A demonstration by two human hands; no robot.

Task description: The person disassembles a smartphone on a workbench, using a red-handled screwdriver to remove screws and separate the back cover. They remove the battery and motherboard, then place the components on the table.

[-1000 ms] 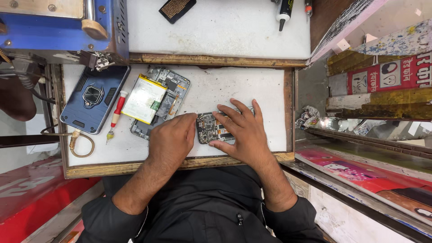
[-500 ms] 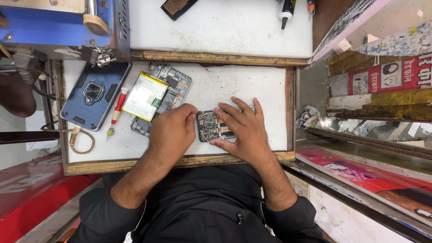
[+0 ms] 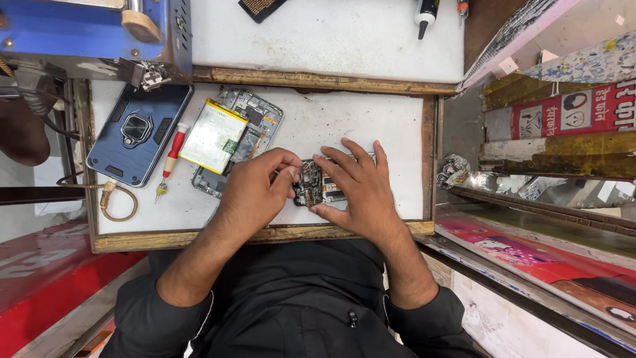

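- Left hand (image 3: 255, 189) curled over the near-left edge of a small circuit board (image 3: 311, 184), fingertips (image 3: 290, 174) pinching its end
- Right hand (image 3: 361, 192) spread flat across the right part of the same board, fingers (image 3: 344, 159) pressing down, thumb hooked under the near edge
- Circuit board lying on the white worktop (image 3: 371, 119) between both hands, dark with exposed metal parts, mostly covered by the right palm
- Opened phone body (image 3: 255, 122) just beyond the left hand, a yellow-and-white battery (image 3: 213, 136) resting tilted on it
- Red-handled screwdriver (image 3: 169, 159) left of the battery, tip pointing towards the near edge of the worktop
- Blue phone case with ring holder (image 3: 138, 132) farther left of the left hand, back upwards
- Coiled tan cord (image 3: 116, 202) near the case's lower corner
- Blue machine (image 3: 93, 33) at the far-left corner beyond the left hand
- Black bottle with nozzle (image 3: 426, 12) standing well beyond the right hand, on the upper white surface
- Black sleeves on both forearms
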